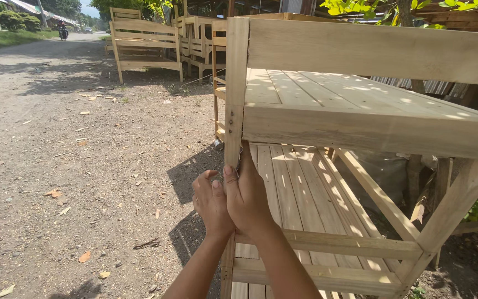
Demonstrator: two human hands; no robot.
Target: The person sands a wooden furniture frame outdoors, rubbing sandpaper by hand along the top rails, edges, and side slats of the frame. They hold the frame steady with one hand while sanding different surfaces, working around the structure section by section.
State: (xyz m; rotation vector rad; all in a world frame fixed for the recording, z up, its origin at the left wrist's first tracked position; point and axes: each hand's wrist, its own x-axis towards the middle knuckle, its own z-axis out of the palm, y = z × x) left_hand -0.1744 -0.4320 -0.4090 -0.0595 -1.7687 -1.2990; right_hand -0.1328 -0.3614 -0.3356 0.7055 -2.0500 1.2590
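Both hands meet at the corner post (234,105) of an unpainted wooden bunk frame (360,127). The right hand (247,196) curls closed against the post's lower stretch, fingers pressed together; whether it pinches anything cannot be told. The left hand (210,202) cups just beside it, fingers bent. Pale, rough-sawn slats (300,194) run beyond the hands.

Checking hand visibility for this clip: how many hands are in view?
2. The left hand and the right hand are pressed together at the corner post of the wooden shelf unit. No other hands show.
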